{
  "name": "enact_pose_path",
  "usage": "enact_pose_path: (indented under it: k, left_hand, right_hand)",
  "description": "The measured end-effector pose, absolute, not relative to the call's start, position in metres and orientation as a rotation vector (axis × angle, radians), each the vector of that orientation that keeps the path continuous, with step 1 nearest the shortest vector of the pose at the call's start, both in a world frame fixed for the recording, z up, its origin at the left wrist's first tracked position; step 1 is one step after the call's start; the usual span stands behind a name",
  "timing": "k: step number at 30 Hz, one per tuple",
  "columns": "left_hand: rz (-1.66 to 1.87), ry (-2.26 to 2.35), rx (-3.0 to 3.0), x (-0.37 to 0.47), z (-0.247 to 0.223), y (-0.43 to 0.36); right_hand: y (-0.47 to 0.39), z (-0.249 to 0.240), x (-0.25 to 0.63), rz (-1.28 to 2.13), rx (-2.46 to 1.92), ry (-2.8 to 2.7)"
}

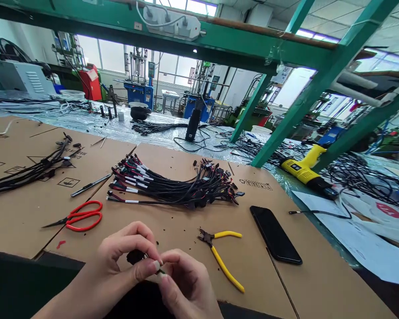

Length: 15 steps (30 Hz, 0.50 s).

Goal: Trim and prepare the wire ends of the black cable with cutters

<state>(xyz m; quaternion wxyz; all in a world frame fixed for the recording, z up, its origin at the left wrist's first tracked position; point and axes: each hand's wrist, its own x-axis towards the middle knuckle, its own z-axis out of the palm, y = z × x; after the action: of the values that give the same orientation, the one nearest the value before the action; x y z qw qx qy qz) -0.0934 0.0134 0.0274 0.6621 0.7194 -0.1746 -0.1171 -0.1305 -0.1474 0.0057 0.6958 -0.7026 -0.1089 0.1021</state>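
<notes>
At the cardboard's front edge, my left hand (129, 257) and my right hand (190, 283) meet, fingertips pinched together. Between them is a small dark piece (160, 271), too small to name. A black part (135, 256), mostly covered, shows behind the fingers of my left hand. Beyond my hands lies a bundle of black wire harnesses (166, 188) with white labels and coloured wire ends. Yellow-handled cutting pliers (219, 248) rest spread apart to the right of my right hand. Red-handled scissors (84, 216) are to the left of my left hand.
A black phone (275, 235) lies at right. Farther right are a yellow heat gun (306, 170) and white paper (355, 235). A pen-like tool (90, 185) and more black cables (29, 170) lie at left. A green frame (286, 113) with a power strip (171, 22) spans above.
</notes>
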Motion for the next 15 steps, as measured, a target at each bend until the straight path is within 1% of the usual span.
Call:
enact_pose_path:
  k: [3,6,8,9,11,15]
  left_hand:
    - [-0.086,-0.556,1.882,-0.095,0.028,0.027]
    - [0.076,-0.759,2.096,-0.097,0.033,0.035]
    - [0.085,-0.865,2.166,-0.098,0.038,0.037]
    - [0.057,-0.885,2.177,-0.098,0.04,0.037]
    - [-0.05,-0.816,2.164,-0.1,0.043,0.036]
    - [-0.432,-0.389,1.964,-0.101,0.043,0.028]
  right_hand:
    - [-0.148,0.005,-0.134,0.042,-1.849,-0.191]
    - [-0.153,0.006,-0.136,0.024,-2.03,-0.314]
    - [-0.154,0.007,-0.135,0.009,-2.107,-0.47]
    - [-0.154,0.008,-0.135,-0.036,-2.132,-0.534]
    - [-0.15,0.006,-0.134,-0.24,-2.129,-0.613]
    - [-0.143,-0.002,-0.139,-0.684,-2.006,-0.731]
